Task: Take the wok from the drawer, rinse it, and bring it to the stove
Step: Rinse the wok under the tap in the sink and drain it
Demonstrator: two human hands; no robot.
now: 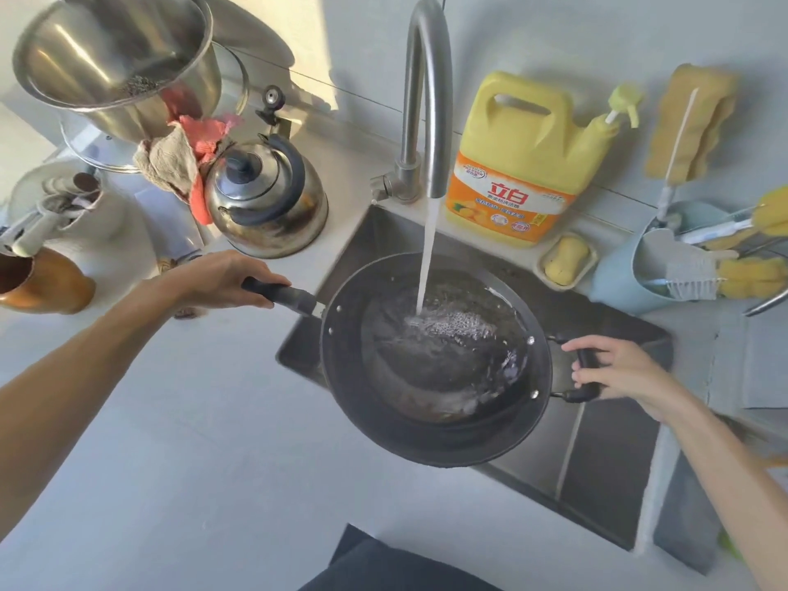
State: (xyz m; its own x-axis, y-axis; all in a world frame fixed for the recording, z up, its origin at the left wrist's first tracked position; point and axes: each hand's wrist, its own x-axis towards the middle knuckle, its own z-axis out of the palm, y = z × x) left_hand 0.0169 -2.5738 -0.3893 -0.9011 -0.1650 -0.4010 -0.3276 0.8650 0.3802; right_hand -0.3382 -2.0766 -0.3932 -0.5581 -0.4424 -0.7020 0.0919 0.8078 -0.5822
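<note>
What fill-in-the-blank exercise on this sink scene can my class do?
Water falls into the wok from the ____.
The left hand and right hand each grip one of the wok's ____.
The detergent jug against the wall has a ____ body.
The steel kettle stands to the wok's ____.
Missing words: faucet, handles, yellow, left.

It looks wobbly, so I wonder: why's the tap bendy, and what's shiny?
Head view: the wide lens bends the grey steel tap and white counter; sunlight patches the wall; water glints in the black round wok; the lower right corner is blurry.
</note>
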